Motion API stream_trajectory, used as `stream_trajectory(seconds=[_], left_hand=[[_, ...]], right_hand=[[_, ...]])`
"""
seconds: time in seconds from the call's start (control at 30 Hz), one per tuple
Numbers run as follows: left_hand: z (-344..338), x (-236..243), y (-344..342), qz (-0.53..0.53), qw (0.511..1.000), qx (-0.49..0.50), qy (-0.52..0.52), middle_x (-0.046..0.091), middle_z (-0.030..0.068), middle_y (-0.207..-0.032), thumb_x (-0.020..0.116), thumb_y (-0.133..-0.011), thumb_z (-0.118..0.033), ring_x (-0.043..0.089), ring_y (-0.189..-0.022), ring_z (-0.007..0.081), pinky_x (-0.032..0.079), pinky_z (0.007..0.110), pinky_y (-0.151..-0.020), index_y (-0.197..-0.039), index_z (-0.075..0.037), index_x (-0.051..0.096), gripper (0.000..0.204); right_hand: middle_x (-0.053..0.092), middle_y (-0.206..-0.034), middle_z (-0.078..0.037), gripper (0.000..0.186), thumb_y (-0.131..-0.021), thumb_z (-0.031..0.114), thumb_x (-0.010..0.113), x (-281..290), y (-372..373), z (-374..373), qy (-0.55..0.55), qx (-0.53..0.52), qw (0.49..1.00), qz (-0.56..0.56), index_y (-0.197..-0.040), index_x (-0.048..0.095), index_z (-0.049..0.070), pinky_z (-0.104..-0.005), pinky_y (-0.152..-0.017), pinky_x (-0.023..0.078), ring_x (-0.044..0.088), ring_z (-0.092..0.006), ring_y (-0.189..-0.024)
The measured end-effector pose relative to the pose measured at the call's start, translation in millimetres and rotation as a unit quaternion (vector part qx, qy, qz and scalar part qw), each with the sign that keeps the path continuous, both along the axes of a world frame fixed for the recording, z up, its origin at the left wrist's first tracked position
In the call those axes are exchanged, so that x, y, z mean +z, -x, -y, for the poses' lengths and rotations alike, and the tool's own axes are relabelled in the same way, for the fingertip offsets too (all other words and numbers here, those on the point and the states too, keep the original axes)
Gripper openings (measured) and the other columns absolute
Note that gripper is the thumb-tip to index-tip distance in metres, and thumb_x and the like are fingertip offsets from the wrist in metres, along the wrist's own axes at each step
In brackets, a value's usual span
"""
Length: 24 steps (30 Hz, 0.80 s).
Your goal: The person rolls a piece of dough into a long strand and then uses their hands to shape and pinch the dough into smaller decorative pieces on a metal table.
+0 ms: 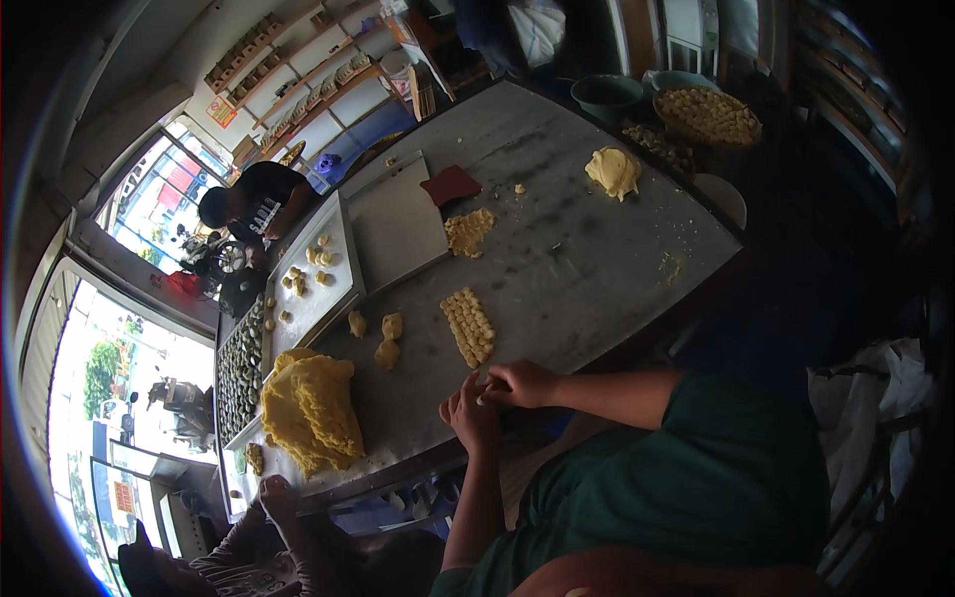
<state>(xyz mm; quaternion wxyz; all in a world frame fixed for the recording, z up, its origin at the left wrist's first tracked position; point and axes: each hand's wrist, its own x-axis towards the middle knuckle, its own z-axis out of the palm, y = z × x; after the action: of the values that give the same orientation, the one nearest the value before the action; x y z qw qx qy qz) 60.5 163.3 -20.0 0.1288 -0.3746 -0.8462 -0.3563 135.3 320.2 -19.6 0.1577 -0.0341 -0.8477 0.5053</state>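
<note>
Landmark: the block of small dough pieces (468, 325) laid in tight rows on the grey worktable (577, 249).

Hand state: my left hand (471, 416) and right hand (522, 383) meet at the table edge just nearer me than that block. Fingers of both are curled close around something small and pale; I judge it a single dough portion, but it is mostly hidden.

Done, by my estimate: the rowed block, and a looser batch (468, 231) beyond it.

Left: the large yellow dough mound (308, 410) well to the left of the block is uncut, as are three lumps (383, 338) between mound and block, and another mass (614, 171) far beyond it. Most of the dough remains unportioned.
</note>
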Motion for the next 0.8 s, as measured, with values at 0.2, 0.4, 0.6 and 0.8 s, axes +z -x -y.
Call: stream_trajectory(seconds=[0.2, 0.4, 0.6, 0.8], left_hand=[[6, -13, 2, -0.048, 0.994, 0.040, 0.089, 0.071, 0.0076, -0.100, 0.066, -0.092, -0.028, 0.063, -0.107, 0.0253, 0.037, 0.045, -0.103, -0.104, -0.012, 0.073, 0.022], [1, -9, 1, -0.091, 0.995, 0.016, 0.038, 0.070, 0.0075, -0.095, 0.068, -0.087, -0.019, 0.064, -0.104, 0.0242, 0.039, 0.042, -0.101, -0.096, -0.011, 0.074, 0.014], [1, -1, 5, -0.096, 0.995, -0.015, -0.004, 0.069, 0.0040, -0.089, 0.073, -0.081, -0.017, 0.065, -0.099, 0.0238, 0.041, 0.041, -0.099, -0.091, -0.012, 0.073, 0.011], [-2, -12, 4, -0.067, 0.997, 0.027, -0.003, 0.073, 0.0033, -0.095, 0.076, -0.086, -0.025, 0.065, -0.103, 0.0248, 0.040, 0.043, -0.099, -0.094, -0.015, 0.074, 0.014]], right_hand=[[0.073, -0.099, -0.015, 0.024, -0.099, 0.022, 0.065, -6, 6, 9, 0.063, -0.013, 0.997, -0.043, -0.112, 0.066, 0.002, -0.0380, -0.081, 0.054, 0.072, -0.0276, -0.092], [0.070, -0.104, -0.015, 0.022, -0.100, 0.020, 0.062, -8, 2, 6, 0.002, -0.012, 0.995, -0.098, -0.115, 0.066, 0.004, -0.0411, -0.089, 0.053, 0.069, -0.0332, -0.099], [0.068, -0.104, -0.013, 0.018, -0.099, 0.015, 0.062, -3, 3, 8, 0.013, -0.045, 0.992, -0.115, -0.112, 0.065, 0.003, -0.0404, -0.087, 0.052, 0.067, -0.0314, -0.099], [0.063, -0.089, -0.015, 0.015, -0.095, 0.019, 0.065, -26, 17, -13, -0.059, -0.138, 0.978, -0.147, -0.100, 0.073, 0.007, -0.0430, -0.079, 0.052, 0.063, -0.0340, -0.086]])
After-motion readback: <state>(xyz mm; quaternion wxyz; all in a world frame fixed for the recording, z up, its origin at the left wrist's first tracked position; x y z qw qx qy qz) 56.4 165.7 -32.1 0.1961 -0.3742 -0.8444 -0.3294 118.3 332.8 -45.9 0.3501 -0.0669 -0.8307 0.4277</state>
